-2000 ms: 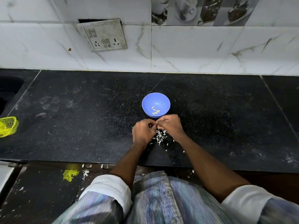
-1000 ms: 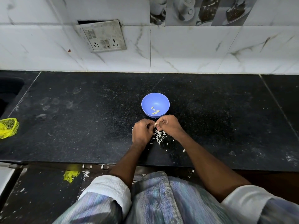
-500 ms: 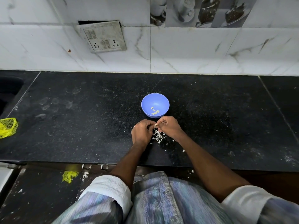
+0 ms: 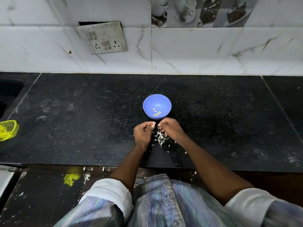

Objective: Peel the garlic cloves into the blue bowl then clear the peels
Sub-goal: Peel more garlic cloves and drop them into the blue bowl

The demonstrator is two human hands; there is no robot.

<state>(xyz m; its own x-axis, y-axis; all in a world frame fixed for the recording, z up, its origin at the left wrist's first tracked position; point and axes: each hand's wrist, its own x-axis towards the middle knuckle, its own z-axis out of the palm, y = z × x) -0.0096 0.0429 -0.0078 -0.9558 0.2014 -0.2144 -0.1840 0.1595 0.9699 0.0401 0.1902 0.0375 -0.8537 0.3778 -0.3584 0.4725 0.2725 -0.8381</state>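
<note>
Sleeves rolled white at the cuff frame the bottom of the view, with a yellow scrap (image 4: 70, 179) lying on the dark floor below the counter edge. Both forearms reach forward over the black counter (image 4: 82, 128). Left hand (image 4: 143, 133) has its fingers curled in, the tips pinching a small pale garlic clove (image 4: 153, 124) at the thumb. Right hand (image 4: 170, 129) sits just beside it, fingers bent and gathered toward the same spot; whether they hold a bit of skin is too small to tell. Between and just beneath the two hands lies a loose heap of white peels (image 4: 159, 136) on the counter, with a few flecks scattered nearer the counter edge. Just beyond the hands stands the blue bowl (image 4: 148, 104), upright, apart from the fingers, with a handful of peeled cloves (image 4: 157, 113) resting in its bottom. Far off to the left, near the counter's edge by the sink, is a yellow mesh bag (image 4: 8, 130). Behind everything rises the white marble-tiled wall with a grimy switch plate (image 4: 102, 37) hanging slightly askew
</note>
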